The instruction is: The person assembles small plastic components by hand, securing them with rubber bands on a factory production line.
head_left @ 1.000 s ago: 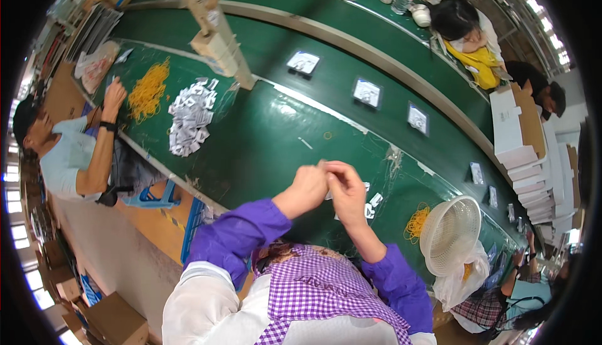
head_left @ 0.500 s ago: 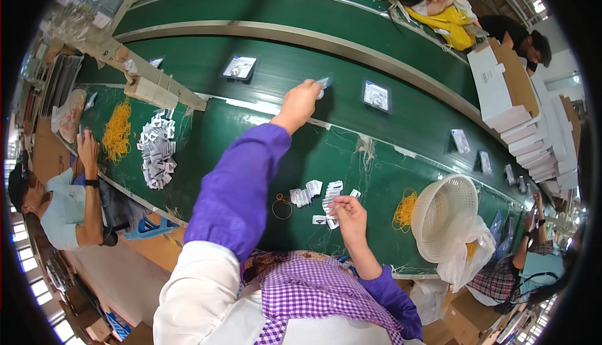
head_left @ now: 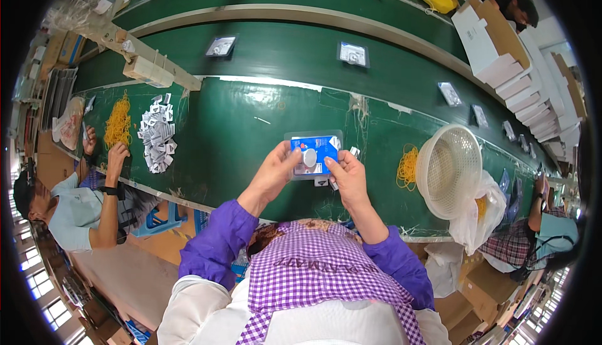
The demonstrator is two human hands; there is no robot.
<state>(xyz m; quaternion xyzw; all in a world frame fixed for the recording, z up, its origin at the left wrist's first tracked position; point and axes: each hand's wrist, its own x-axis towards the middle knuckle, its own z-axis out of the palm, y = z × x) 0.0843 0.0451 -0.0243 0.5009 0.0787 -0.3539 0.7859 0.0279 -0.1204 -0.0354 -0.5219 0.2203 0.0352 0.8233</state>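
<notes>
Between my two hands is a clear blister pack with a blue card (head_left: 324, 145) and a round pale piece showing at its middle. My left hand (head_left: 274, 172) grips its left side, with the thumb over the front. My right hand (head_left: 351, 180) pinches the lower right edge. Partly hidden beneath the pack and my right hand lie small white folded slips (head_left: 322, 182) on the green table (head_left: 251, 138).
Past the table runs a green belt carrying spaced packs (head_left: 353, 54). Left are a pile of white slips (head_left: 157, 138), yellow bands (head_left: 118, 122) and a post (head_left: 150, 70). Right are more bands (head_left: 407, 166), a white basket (head_left: 439, 194) and stacked boxes (head_left: 495, 50). Co-workers sit both sides.
My left hand has come back from the belt with the blister pack, and my right hand now holds it too. Packs on the belt have shifted left. The view has tilted.
</notes>
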